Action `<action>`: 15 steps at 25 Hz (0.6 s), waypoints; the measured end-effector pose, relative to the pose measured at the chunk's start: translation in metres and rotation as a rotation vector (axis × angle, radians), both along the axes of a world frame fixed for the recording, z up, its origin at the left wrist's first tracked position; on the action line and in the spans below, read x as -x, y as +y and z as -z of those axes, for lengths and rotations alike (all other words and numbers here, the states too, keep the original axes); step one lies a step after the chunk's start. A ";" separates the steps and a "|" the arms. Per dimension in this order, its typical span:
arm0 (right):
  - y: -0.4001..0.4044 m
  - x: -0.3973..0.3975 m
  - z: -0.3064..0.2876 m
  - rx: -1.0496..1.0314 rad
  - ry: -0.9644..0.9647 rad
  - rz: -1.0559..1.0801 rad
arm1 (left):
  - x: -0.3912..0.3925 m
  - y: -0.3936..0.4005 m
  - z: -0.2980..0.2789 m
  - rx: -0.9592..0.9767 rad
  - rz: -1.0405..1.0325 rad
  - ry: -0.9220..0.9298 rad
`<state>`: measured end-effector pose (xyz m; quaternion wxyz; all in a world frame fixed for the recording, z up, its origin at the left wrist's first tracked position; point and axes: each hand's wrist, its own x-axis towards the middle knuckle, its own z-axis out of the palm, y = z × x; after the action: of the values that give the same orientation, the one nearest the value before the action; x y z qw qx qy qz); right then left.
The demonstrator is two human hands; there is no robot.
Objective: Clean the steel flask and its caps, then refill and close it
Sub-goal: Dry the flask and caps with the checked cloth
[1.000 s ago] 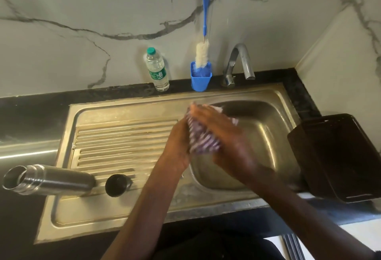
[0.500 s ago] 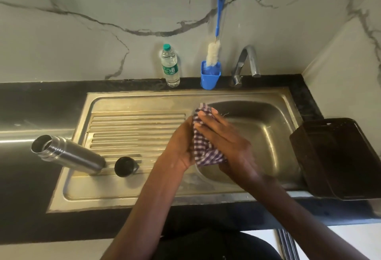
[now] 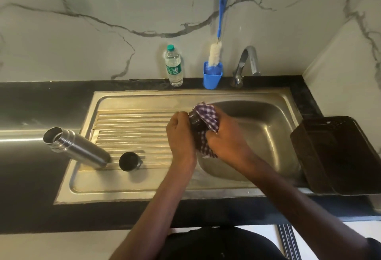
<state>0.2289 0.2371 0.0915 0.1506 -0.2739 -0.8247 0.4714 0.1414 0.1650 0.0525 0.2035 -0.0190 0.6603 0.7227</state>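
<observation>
The steel flask stands uncapped and tilted at the left edge of the sink's drainboard, its mouth open. A cup-shaped steel cap with a dark inside lies on the drainboard beside it. Over the basin's left rim, my left hand grips a dark ribbed inner cap. My right hand presses a purple-and-white checked cloth around that cap. Most of the cap is hidden by the cloth and fingers.
A water bottle with a green top, a blue cup holding a bottle brush, and the tap line the back ledge. A dark plastic basket sits right of the basin. Black counter surrounds the sink.
The camera has shifted, so everything sits further right and lower in view. My hands turned the cloth-wrapped cap, and its dark ribbed side now shows by my left hand.
</observation>
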 end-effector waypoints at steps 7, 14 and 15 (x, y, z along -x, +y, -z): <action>0.002 -0.023 -0.020 0.899 -0.107 0.214 | 0.029 -0.030 0.033 0.571 -0.026 1.118; -0.026 -0.005 -0.009 -0.037 0.049 -0.120 | -0.001 -0.027 0.011 -0.115 0.181 -0.326; -0.028 -0.003 -0.010 0.103 0.052 -0.098 | -0.005 -0.026 0.007 -0.123 0.168 -0.334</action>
<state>0.2318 0.2091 0.1012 0.1346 -0.2281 -0.8075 0.5271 0.1462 0.1388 0.0451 0.3706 -0.0712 0.5710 0.7291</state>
